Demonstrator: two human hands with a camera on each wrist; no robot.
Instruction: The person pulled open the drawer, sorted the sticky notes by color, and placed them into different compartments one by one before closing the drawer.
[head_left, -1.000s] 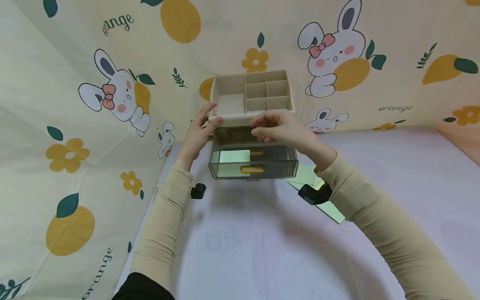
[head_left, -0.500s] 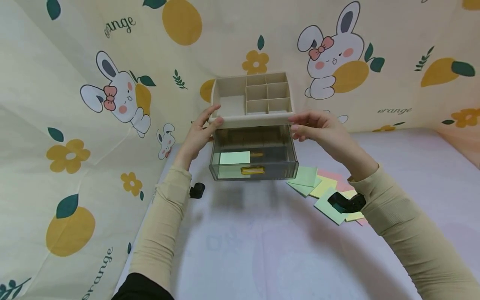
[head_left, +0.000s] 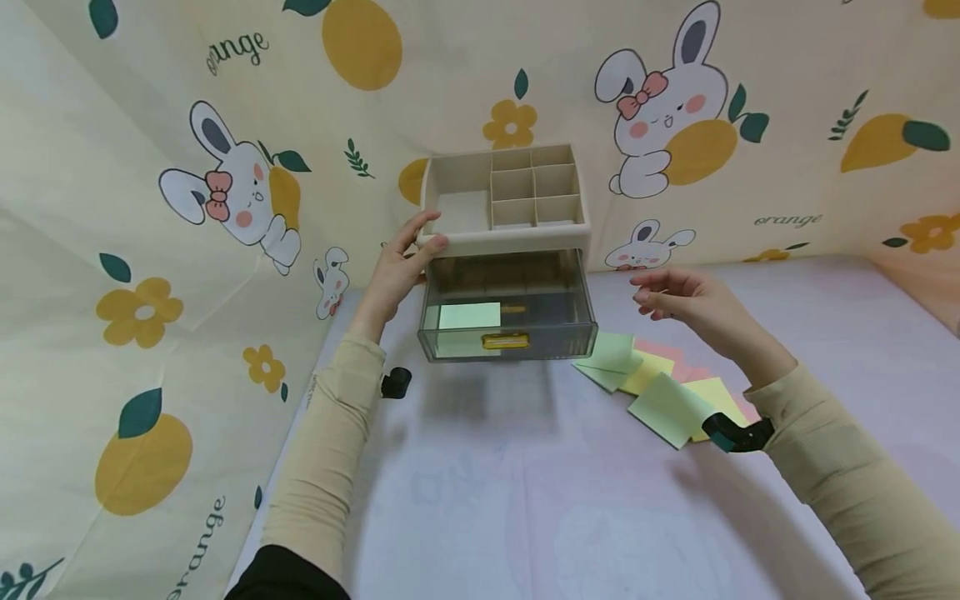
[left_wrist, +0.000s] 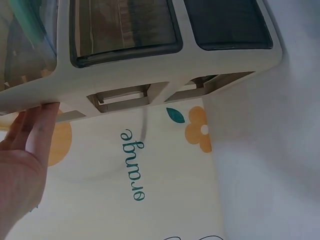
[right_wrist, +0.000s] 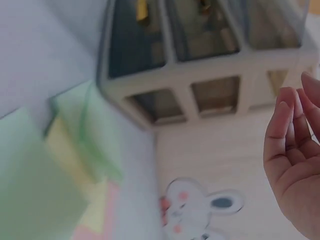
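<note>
A white desktop organizer (head_left: 510, 242) with a divided top tray stands against the back wall. Its clear upper drawer (head_left: 551, 342), with a gold handle, is pulled out toward me. Inside lies a light green block of note paper (head_left: 469, 317) on the left. My left hand (head_left: 393, 271) grips the organizer's upper left corner, thumb over the front edge and fingers along the side. To the right of the organizer, my right hand (head_left: 693, 317) is in the air with fingers loosely bent, holding nothing. The right wrist view shows that hand (right_wrist: 295, 160) apart from the organizer's side openings.
Green, yellow and pink note papers (head_left: 663, 383) lie overlapped on the table to the right of the organizer, beneath my right forearm. The table cover (head_left: 480, 500) is pale. A cloth printed with rabbits and oranges (head_left: 457, 75) hangs behind and at the left.
My right hand has moved from the organizer's front edge, past its right corner, outward to the right and down. More of the note papers shows. The left hand and the drawer stay put.
</note>
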